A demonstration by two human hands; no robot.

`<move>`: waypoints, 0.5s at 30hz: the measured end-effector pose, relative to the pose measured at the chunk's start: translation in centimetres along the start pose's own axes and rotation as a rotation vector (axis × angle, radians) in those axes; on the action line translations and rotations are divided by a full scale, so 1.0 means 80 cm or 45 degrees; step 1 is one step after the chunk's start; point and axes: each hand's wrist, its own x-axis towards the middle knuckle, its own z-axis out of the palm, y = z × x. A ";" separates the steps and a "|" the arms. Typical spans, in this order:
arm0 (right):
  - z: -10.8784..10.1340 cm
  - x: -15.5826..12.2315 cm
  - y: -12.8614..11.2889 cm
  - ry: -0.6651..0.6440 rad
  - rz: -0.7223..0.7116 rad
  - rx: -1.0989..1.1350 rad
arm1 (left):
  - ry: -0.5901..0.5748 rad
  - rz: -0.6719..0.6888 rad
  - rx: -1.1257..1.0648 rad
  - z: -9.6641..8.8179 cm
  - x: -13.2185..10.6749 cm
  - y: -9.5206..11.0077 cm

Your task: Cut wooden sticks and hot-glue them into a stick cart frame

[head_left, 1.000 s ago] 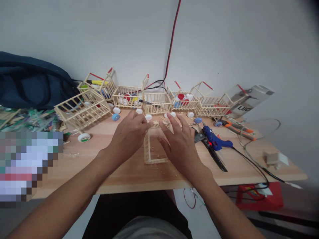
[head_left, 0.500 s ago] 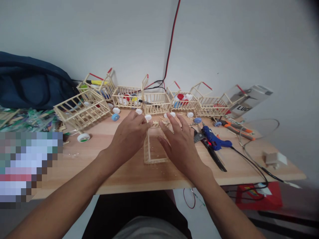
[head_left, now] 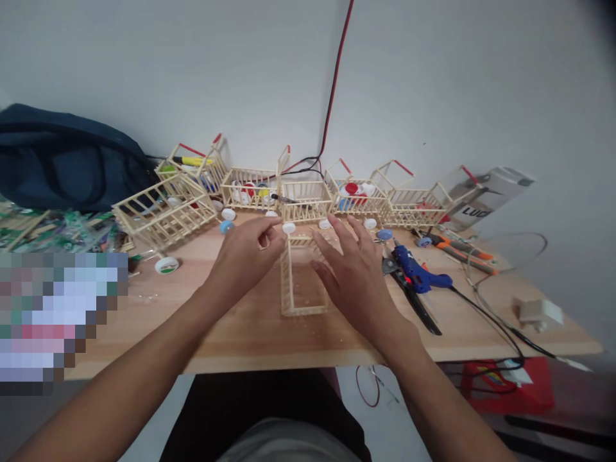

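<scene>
Left hand (head_left: 248,256) shifted left, fingers curled, grip unclear; right hand (head_left: 356,276) wide; stick frame (head_left: 287,282) between.

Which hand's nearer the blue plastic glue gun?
Right: the right hand is just left of the glue gun; the left hand is farther left, past the pale wooden frame.

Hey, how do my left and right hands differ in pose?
Your left hand curls its fingers inward, while your right hand spreads its fingers. Your left hand is near the far left corner of the stick frame; your right hand hides part of the frame's right side. Both are bare, backs toward the camera.
</scene>
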 end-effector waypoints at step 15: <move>0.012 0.054 0.016 0.042 -0.128 0.036 | -0.390 -0.218 -0.241 0.003 0.007 -0.003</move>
